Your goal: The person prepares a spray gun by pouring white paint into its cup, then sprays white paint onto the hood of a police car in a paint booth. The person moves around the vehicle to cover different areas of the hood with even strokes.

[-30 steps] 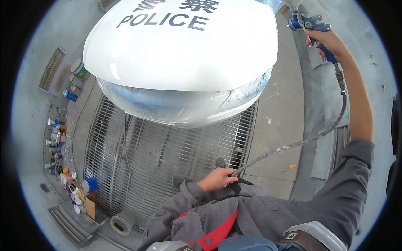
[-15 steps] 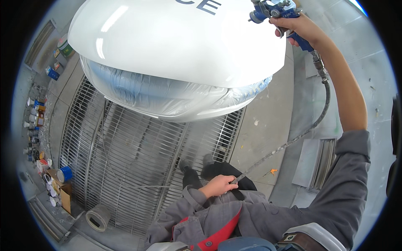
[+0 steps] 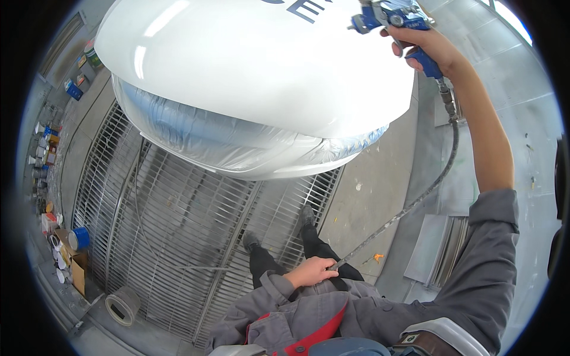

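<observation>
My right hand point(image 3: 433, 47) is closed on the grip of a blue and silver spray gun point(image 3: 392, 18), raised over the right part of a glossy white car hood point(image 3: 249, 71) with dark lettering, its nozzle pointing left. A grey, paint-flecked hose point(image 3: 415, 204) hangs from the gun's fitting and runs down to my left hand point(image 3: 314, 273), which is closed on it at waist level. Below the hood's front edge, crinkled clear plastic film point(image 3: 225, 136) covers the car's front above a white bumper edge.
My feet stand on a metal floor grating point(image 3: 166, 207). Cans and bottles line the left wall, near a blue can point(image 3: 79, 238), cardboard point(image 3: 78, 276) and a bucket point(image 3: 122, 306). Flat panels point(image 3: 427, 249) lean at the right wall; a small orange object point(image 3: 378, 257) lies beside the hose.
Since a second ago my right hand and the gun moved left over the hood. The view shifted; the hood sits further left and my legs show more. Both grips are held.
</observation>
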Motion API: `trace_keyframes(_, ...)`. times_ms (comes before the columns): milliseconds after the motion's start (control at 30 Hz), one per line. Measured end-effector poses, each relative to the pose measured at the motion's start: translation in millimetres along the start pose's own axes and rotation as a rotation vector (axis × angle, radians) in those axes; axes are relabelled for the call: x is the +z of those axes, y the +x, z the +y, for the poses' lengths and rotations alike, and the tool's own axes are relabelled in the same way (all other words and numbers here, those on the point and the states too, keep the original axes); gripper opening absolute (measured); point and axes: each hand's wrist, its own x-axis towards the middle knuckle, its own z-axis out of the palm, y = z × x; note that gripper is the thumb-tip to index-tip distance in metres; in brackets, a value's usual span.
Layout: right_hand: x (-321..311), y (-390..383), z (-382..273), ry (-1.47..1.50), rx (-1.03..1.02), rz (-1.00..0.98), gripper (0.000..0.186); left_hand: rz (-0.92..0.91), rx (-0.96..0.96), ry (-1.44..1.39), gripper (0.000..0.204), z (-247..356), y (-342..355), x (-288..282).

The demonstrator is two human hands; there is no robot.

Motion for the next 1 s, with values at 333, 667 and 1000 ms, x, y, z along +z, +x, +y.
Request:
trace_keyframes(333, -101.9, 13.2, 107.0, -0.234, 0.3, 0.339, 0.032, 0.036, -0.055, -0.155, 0.027, 17.1, 81.7, 16.2)
trace_keyframes(667, -54.5, -34.8, 29.4, 0.016, -0.056, -0.101, 0.04, -0.058, 0.05, 0.034, 0.029, 24.0, 106.5, 25.9)
trace_keyframes(1000, -130.9, -14.8, 144.7, -0.015, 0.152, 0.071, 0.03, -0.061, -0.128, -0.108, 0.027, 66.5, 168.0, 27.8)
